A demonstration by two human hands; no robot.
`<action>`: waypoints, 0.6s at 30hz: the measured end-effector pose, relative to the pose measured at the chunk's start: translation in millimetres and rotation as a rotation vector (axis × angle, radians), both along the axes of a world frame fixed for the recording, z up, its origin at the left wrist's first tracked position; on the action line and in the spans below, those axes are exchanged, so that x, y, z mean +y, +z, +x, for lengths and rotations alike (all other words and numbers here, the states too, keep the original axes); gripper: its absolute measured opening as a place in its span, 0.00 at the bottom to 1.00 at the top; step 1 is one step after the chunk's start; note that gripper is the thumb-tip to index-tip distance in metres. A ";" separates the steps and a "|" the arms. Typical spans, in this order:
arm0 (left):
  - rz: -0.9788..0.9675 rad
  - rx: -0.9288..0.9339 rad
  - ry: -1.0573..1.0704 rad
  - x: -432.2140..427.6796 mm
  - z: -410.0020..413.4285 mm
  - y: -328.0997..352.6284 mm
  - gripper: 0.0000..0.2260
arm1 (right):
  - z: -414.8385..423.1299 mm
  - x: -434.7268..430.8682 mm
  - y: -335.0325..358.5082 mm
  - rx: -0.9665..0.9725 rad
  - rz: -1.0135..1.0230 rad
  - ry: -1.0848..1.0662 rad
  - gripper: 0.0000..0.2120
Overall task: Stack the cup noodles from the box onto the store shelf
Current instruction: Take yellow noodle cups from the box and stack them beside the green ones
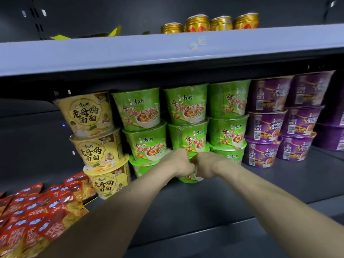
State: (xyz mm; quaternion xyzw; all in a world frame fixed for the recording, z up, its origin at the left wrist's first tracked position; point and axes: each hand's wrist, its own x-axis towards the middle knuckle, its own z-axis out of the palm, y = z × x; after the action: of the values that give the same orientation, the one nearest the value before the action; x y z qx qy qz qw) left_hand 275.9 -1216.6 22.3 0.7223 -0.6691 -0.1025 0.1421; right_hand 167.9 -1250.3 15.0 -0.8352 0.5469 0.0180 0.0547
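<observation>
Fingers curled on both sides. Left hand [179, 162] grips left flank of bottom green cup [189, 179], right hand [206, 164] grips right flank. Hands nearly touch at cup front; fingertips hidden behind. Cup sits on shelf [214, 198] under two more green cups [187, 120], with yellow cups [93, 138] to left and purple cups [275, 125] to right. Step, likely: seating or squaring base of middle stack. Next move calls for slow, level nudge backward, upper cups kept balanced, then easy release. Box not in view.
</observation>
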 end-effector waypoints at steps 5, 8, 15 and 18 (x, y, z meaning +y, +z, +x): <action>-0.125 0.097 -0.062 -9.4 -22.9 35.8 0.08 | -44.4 4.9 28.9 -0.005 -0.050 -0.053 0.18; -0.147 0.123 -0.041 -16.8 -23.5 48.3 0.17 | -68.1 1.6 50.0 -0.064 -0.137 -0.149 0.22; -0.130 0.116 -0.030 -23.4 -22.2 49.8 0.18 | -75.8 -18.9 64.9 -0.121 -0.170 -0.157 0.26; -0.101 0.091 -0.023 -23.8 -26.7 51.4 0.18 | -79.4 -22.8 65.5 -0.154 -0.152 -0.122 0.25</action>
State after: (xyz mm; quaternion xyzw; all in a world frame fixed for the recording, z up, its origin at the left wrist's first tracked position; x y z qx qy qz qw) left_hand 249.2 -1240.4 73.7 0.7009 -0.6746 -0.1031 0.2074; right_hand 88.5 -1273.1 80.5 -0.8009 0.5909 -0.0911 0.0338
